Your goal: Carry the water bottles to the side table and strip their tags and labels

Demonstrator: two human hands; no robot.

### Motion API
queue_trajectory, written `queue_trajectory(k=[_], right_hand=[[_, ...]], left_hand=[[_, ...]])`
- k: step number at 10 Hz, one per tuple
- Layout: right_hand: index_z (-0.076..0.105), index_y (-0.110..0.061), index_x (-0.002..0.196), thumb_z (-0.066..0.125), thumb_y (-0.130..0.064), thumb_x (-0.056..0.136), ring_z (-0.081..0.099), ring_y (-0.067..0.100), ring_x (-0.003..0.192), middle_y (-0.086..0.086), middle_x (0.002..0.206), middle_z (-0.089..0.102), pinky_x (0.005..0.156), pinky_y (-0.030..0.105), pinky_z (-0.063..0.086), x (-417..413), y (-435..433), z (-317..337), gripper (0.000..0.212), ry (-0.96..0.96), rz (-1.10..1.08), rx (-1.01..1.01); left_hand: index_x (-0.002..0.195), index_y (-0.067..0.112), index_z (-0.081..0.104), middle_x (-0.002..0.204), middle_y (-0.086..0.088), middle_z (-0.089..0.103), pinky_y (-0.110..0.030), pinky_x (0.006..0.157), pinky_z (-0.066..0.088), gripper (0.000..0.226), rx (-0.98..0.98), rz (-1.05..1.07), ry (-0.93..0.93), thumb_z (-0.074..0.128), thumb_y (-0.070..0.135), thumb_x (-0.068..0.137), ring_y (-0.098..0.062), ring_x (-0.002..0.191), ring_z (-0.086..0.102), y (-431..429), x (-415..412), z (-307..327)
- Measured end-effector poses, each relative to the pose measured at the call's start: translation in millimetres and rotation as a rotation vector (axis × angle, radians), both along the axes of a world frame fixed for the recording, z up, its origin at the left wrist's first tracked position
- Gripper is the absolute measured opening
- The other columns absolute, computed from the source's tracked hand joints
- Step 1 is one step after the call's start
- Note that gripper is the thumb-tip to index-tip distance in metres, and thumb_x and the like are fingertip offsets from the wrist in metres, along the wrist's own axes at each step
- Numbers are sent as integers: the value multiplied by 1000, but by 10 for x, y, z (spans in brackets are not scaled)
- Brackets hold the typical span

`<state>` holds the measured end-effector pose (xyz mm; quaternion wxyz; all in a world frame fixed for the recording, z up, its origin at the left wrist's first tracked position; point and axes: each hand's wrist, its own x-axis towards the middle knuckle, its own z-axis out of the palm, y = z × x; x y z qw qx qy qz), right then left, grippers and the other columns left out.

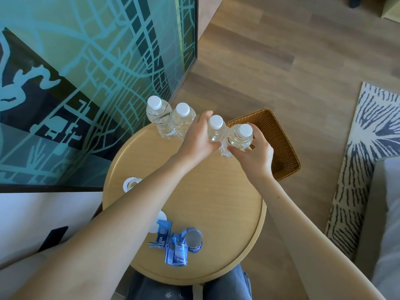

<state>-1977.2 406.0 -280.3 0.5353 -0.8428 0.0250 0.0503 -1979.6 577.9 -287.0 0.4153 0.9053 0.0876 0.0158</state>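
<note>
water bottles, four of them, crowd the far edge of the round side table (pixel 249 213), and all look clear and bare from where i stand. two stand upright at the far left, touching each other: the far-left bottle (pixel 159 119) and its neighbour (pixel 183 122). the other two are in the hands. the left hand (pixel 198 140) is curled round the left-hand bottle (pixel 214 132), which is held close to upright with its cap up. the right hand (pixel 256 155) pinches the right-hand bottle (pixel 239 137) round its shoulder; that one tilts, cap leaning right and its base down-left against the other bottle. whether either base touches the table i cannot tell.

what matters next, i'd guess, is the gap in the row: the standing pair sits just left of the left hand's fingers, so the left hand is nearer it, and the wicker basket (pixel 281 148) lies just right of the right hand. stripped blue labels (pixel 176 245) lie near, with a white tag (pixel 129 184) at the left.
</note>
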Motion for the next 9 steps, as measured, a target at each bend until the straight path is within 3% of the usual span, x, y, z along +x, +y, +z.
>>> queue_trajectory(k=[2, 4, 5, 6, 7, 8, 9], right_hand=[[60, -34, 117, 89, -8, 69, 57, -19, 96, -23, 106, 65, 73, 0, 45, 5, 19, -15, 61, 23, -12, 8], [62, -25, 120, 89, -9, 70, 59, -13, 97, -18, 107, 66, 75, 3, 46, 18, 72, 1, 59, 16, -3, -1], [60, -19, 130, 88, -10, 71, 60, 7, 111, -5, 121, 67, 86, 16, 54, 17, 77, 14, 66, 29, -2, -26], [58, -18, 133, 88, -11, 71, 58, 16, 119, -3, 125, 64, 98, 41, 53, 12, 80, 41, 69, 28, 24, -62], [49, -18, 144, 89, -18, 73, 49, 19, 134, -2, 142, 57, 110, 44, 43, 25, 67, 72, 81, 25, 60, -132], [40, -22, 152, 88, -26, 76, 43, 15, 140, -4, 151, 48, 115, 38, 38, 14, 44, 187, 90, 57, 63, -132], [47, -25, 145, 82, -29, 82, 47, 9, 132, -8, 144, 53, 110, 27, 37, -29, 3, 367, 72, 12, 18, -63]], left_hand=[[122, 2, 55, 119, -13, 63, -11, 84, 29, 67, 40, 20, -54, 89, 6, 65, -30, 114, 59, -2, -72, 64], [127, 3, 54, 123, -12, 63, -12, 84, 31, 70, 24, 52, -43, 89, 11, 67, -29, 115, 59, 28, -94, 84], [131, 3, 53, 129, -12, 61, -13, 88, 32, 73, 30, 46, -39, 89, 11, 68, -29, 119, 58, 30, -115, 73], [133, 1, 51, 133, -13, 60, -12, 92, 30, 76, 23, 45, -63, 89, 11, 69, -29, 123, 56, 17, -147, 122], [137, 0, 49, 135, -13, 58, -9, 96, 27, 76, 3, 26, -114, 88, 13, 73, -28, 126, 54, 2, -163, 208], [137, 1, 49, 135, -13, 58, -4, 98, 27, 70, -13, 41, -154, 83, 19, 79, -22, 125, 52, -8, -204, 378], [123, 0, 59, 125, -11, 63, -2, 96, 30, 42, 21, 47, -251, 74, 15, 87, -23, 118, 57, 24, -218, 561]])
